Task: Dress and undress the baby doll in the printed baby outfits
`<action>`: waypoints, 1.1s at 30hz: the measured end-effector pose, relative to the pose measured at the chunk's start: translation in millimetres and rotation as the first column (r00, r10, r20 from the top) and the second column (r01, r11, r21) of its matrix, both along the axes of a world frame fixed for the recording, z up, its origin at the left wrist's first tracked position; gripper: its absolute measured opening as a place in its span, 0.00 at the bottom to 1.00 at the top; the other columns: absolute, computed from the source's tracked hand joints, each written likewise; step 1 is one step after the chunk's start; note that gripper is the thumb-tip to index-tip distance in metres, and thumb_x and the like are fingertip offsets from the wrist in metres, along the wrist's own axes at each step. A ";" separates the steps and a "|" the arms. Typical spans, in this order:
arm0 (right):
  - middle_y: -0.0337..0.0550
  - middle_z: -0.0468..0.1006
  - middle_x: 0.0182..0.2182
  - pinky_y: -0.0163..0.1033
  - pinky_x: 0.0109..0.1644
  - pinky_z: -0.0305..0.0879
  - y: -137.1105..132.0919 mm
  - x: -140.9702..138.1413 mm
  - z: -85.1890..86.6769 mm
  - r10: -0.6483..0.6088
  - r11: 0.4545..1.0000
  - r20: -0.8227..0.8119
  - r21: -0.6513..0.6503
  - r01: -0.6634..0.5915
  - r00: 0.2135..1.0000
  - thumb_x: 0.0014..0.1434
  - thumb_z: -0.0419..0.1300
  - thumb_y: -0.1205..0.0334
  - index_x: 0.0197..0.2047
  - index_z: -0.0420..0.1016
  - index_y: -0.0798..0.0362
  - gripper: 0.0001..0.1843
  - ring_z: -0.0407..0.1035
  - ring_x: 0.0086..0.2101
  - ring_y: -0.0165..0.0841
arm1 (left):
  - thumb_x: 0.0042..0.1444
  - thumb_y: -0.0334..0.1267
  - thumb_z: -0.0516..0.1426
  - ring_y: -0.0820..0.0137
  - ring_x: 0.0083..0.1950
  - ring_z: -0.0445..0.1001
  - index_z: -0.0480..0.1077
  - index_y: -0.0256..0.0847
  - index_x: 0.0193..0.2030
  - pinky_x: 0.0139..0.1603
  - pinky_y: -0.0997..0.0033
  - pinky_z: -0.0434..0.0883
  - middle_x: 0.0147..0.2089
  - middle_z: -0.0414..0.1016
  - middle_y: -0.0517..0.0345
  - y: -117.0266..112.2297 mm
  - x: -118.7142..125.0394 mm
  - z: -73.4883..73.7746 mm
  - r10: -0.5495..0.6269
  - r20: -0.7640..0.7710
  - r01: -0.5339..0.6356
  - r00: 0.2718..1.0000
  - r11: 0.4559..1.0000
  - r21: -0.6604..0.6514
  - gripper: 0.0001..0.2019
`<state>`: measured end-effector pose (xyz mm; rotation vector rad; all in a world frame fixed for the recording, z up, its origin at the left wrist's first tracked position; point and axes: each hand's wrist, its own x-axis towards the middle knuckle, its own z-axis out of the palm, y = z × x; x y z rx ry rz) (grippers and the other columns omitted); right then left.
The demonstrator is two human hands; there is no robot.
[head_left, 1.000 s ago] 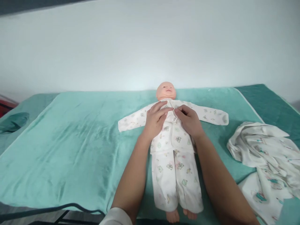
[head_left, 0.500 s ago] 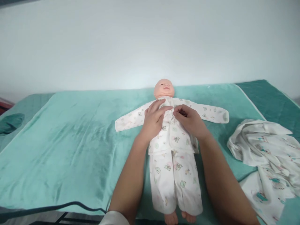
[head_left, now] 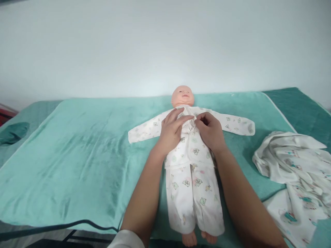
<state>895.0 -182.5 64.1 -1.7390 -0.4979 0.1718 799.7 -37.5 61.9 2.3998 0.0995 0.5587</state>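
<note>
Teal plush blanket (head_left: 77, 144) covers the whole surface in the head view. A plastic baby doll (head_left: 182, 96) lies on its back on it, head away from the camera, arms spread. It's wearing a white cotton top with small printed bears (head_left: 192, 151) and matching white printed trousers (head_left: 193, 193).

Both hands sit on the doll's chest. Left hand (head_left: 170, 132) lies mostly flat, grip loose, fingers stretched across the top's front seam, not clamping anything I can see. Right hand (head_left: 210, 132) has its grip curled tight, fingertips (head_left: 200, 120) pinching the top's front edge just below the neck. So the top is right under and between both grips.

Crumpled white printed cloth (head_left: 292, 162) lies well apart to the right.
</note>
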 end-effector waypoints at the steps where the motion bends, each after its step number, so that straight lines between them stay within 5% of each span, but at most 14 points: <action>1: 0.34 0.69 0.27 0.37 0.36 0.57 -0.5 -0.3 0.7 -0.001 1.000 0.000 0.006 0.001 1.000 0.54 0.60 0.61 0.31 0.71 0.52 0.04 0.62 0.29 0.29 | 0.71 0.34 0.44 0.61 0.76 0.56 0.72 0.55 0.60 0.74 0.46 0.57 0.72 0.63 0.57 0.2 -0.1 -0.5 -0.001 0.015 0.002 1.000 1.000 -0.016 0.21; 7: 0.35 0.70 0.28 0.37 0.36 0.59 -8.8 -5.4 5.7 0.002 0.999 0.016 0.043 -0.002 1.000 0.58 0.62 0.59 0.34 0.73 0.51 0.05 0.61 0.29 0.28 | 0.70 0.39 0.50 0.62 0.74 0.61 0.76 0.50 0.53 0.74 0.51 0.61 0.71 0.65 0.55 2.3 -5.2 2.3 -0.042 0.139 0.063 0.989 0.986 -0.151 0.14; 12: 0.37 0.73 0.35 0.37 0.34 0.61 -15.3 -15.4 6.8 -0.029 0.995 0.028 0.096 0.026 0.999 0.60 0.61 0.58 0.45 0.72 0.48 0.09 0.61 0.28 0.28 | 0.67 0.44 0.56 0.59 0.78 0.52 0.77 0.50 0.47 0.77 0.46 0.54 0.71 0.66 0.58 2.2 -14.6 8.6 -0.150 0.043 0.152 0.988 0.987 -0.043 0.09; 16: 0.41 0.75 0.48 0.39 0.36 0.62 -18.1 -18.0 4.9 0.116 0.990 0.232 0.057 -0.133 0.966 0.60 0.58 0.65 0.57 0.71 0.45 0.21 0.61 0.29 0.28 | 0.66 0.45 0.58 0.58 0.80 0.47 0.76 0.50 0.49 0.79 0.42 0.48 0.75 0.61 0.59 1.0 -20.1 9.5 -0.177 -0.016 0.178 0.984 0.984 0.026 0.09; 24: 0.42 0.75 0.42 0.41 0.38 0.61 -21.6 -9.7 2.6 0.318 0.937 0.404 0.001 -0.348 0.857 0.65 0.55 0.67 0.48 0.77 0.47 0.12 0.65 0.34 0.32 | 0.65 0.45 0.59 0.59 0.80 0.48 0.75 0.49 0.45 0.79 0.42 0.49 0.74 0.62 0.60 2.6 -20.6 7.4 -0.173 -0.013 0.173 0.985 0.985 0.000 0.06; 33: 0.39 0.70 0.33 0.41 0.39 0.59 -20.3 -9.4 3.0 0.338 0.930 0.314 0.032 -0.366 0.887 0.69 0.55 0.62 0.41 0.75 0.48 0.07 0.63 0.33 0.31 | 0.64 0.40 0.60 0.61 0.79 0.51 0.72 0.47 0.40 0.77 0.45 0.54 0.73 0.64 0.60 0.5 -19.3 7.5 -0.165 0.024 0.166 0.986 0.984 -0.063 0.02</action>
